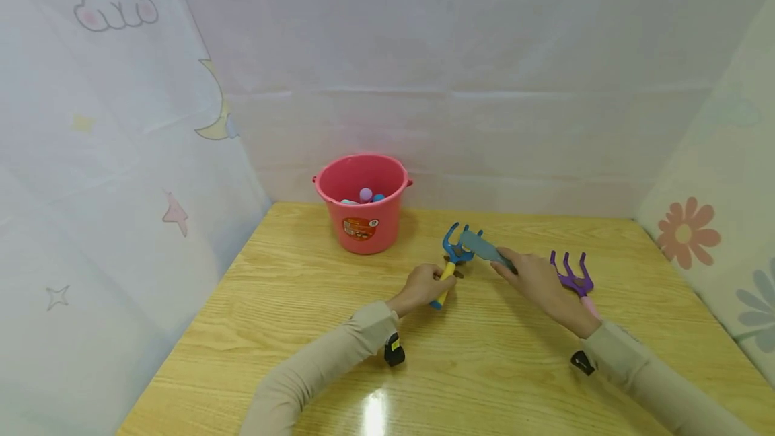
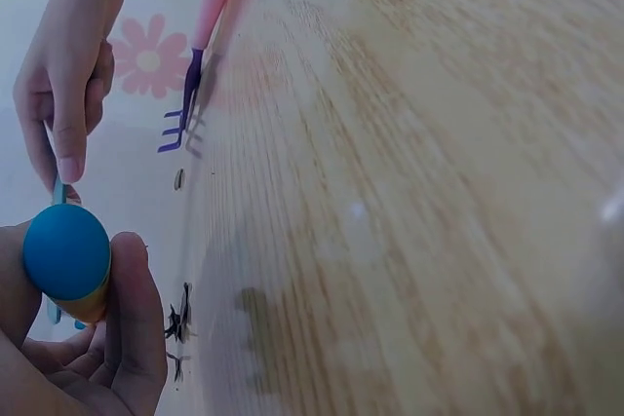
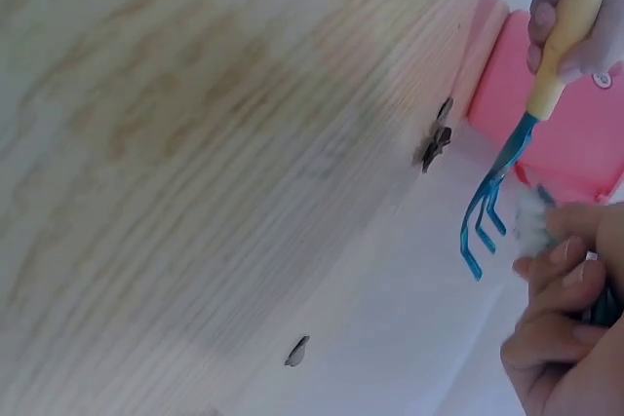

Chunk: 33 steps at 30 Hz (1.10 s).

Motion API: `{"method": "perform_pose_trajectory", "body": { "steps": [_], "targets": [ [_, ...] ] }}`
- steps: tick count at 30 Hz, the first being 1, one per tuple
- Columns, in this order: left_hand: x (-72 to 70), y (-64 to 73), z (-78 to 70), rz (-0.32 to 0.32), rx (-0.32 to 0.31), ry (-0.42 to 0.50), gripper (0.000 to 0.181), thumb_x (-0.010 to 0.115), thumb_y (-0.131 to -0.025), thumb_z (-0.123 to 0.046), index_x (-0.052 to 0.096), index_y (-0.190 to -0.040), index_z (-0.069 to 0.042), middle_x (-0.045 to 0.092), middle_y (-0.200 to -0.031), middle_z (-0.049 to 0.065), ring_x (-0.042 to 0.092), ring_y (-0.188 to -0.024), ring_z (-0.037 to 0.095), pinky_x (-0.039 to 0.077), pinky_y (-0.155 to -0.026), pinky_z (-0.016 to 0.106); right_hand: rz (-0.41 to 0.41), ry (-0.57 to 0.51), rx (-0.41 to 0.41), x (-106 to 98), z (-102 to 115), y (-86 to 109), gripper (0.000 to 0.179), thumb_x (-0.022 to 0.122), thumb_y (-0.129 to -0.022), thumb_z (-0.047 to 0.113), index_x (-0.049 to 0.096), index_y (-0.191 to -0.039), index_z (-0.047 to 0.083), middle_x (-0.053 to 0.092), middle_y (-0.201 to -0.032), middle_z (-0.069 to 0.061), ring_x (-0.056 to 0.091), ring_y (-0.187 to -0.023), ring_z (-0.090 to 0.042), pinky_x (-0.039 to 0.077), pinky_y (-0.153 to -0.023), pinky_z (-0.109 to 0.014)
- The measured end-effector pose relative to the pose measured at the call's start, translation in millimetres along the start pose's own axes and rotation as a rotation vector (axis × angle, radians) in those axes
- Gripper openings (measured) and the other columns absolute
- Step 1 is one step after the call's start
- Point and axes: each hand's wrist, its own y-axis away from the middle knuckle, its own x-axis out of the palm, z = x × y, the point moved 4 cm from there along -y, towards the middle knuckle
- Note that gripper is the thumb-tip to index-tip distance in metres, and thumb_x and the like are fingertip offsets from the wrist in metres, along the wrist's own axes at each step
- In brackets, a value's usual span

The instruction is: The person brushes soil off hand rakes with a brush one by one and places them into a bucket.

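My left hand (image 1: 424, 286) grips the yellow handle of a small hand rake (image 3: 570, 26) with blue tines, held over the table. A blue cap (image 2: 66, 250) at the handle's end faces the left wrist view. My right hand (image 1: 539, 284) holds a grey-green brush (image 1: 480, 245) whose head overlaps the blue tines in the head view. Pale bristles (image 3: 532, 223) show close to the tines in the right wrist view. Beneath the rake lie small dark bits (image 3: 436, 146), like dry leaf scraps, on the table. Most of the brush handle is hidden in my right hand.
A pink bucket (image 1: 369, 237) with several round-ended things inside stands at the back of the wooden table (image 1: 290, 274). Beside my right forearm lies a purple hand rake (image 1: 575, 281) with a pink handle, partly hidden. White cloth walls (image 1: 484, 120) enclose the table's back and sides.
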Motion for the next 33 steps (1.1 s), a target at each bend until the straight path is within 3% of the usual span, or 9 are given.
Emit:
{"method": "perform_pose_trajectory", "body": {
  "steps": [6, 13, 18, 23, 26, 33],
  "targets": [
    [-1.6, 0.2, -2.1, 0.006, 0.012, 0.0, 0.024, 0.064, -0.094, -0.03, 0.067, -0.083, -0.009, 0.057, -0.063, -0.002, 0.048, -0.049, 0.008, 0.038, -0.042, 0.019, 0.078, -0.029, -0.013, 5.1, 1.5, 0.3, 0.042, 0.064, -0.098, 0.027, 0.062, -0.129, -0.002, 0.04, -0.054, 0.007, 0.029, -0.041, -0.005, 0.025, -0.042, -0.022],
    [-1.4, 0.7, -1.8, 0.004, 0.001, -0.009, 0.024, 0.065, -0.094, -0.03, 0.068, -0.083, -0.009, 0.057, -0.062, -0.002, 0.048, -0.047, 0.008, 0.038, -0.042, 0.019, 0.003, 0.055, 0.015, 0.2, -2.8, 2.2, 0.042, 0.066, -0.096, 0.024, 0.062, -0.127, -0.004, 0.038, -0.05, 0.005, 0.027, -0.039, -0.008, 0.02, -0.04, -0.023],
    [-0.7, 0.4, -0.4, 0.001, -0.008, -0.013, 0.025, 0.065, -0.094, -0.031, 0.067, -0.082, -0.01, 0.057, -0.062, -0.002, 0.048, -0.047, 0.008, 0.038, -0.042, 0.019, -0.037, 0.04, 0.015, -2.2, -2.8, 2.9, 0.04, 0.066, -0.096, 0.021, 0.061, -0.126, -0.006, 0.038, -0.05, 0.005, 0.027, -0.038, -0.007, 0.021, -0.039, -0.022],
    [-0.5, 0.5, 0.2, -0.003, -0.004, -0.013, 0.025, 0.065, -0.094, -0.031, 0.067, -0.08, -0.01, 0.057, -0.062, -0.002, 0.048, -0.048, 0.008, 0.038, -0.042, 0.02, 0.066, -0.041, -0.015, 3.2, 2.9, 2.1, 0.043, 0.066, -0.097, 0.025, 0.061, -0.129, -0.003, 0.043, -0.055, 0.007, 0.028, -0.04, -0.005, 0.025, -0.041, -0.022],
    [0.2, 0.0, 0.0, 0.004, -0.004, -0.01, 0.024, 0.065, -0.094, -0.03, 0.068, -0.083, -0.009, 0.059, -0.063, -0.002, 0.049, -0.048, 0.008, 0.039, -0.042, 0.019, 0.094, -0.03, -0.01, 4.1, 4.5, 2.0, 0.043, 0.066, -0.097, 0.026, 0.063, -0.13, -0.001, 0.041, -0.055, 0.008, 0.026, -0.041, -0.005, 0.024, -0.042, -0.022],
    [0.1, 0.8, 0.0, 0.002, -0.009, -0.019, 0.024, 0.067, -0.094, -0.03, 0.071, -0.092, -0.007, 0.059, -0.065, -0.003, 0.051, -0.05, 0.007, 0.04, -0.043, 0.019, -0.012, 0.069, -0.014, -4.5, 5.9, 3.7, 0.04, 0.07, -0.094, 0.024, 0.066, -0.124, -0.002, 0.033, -0.047, 0.007, 0.02, -0.038, -0.005, 0.017, -0.039, -0.021]
  ]
}}
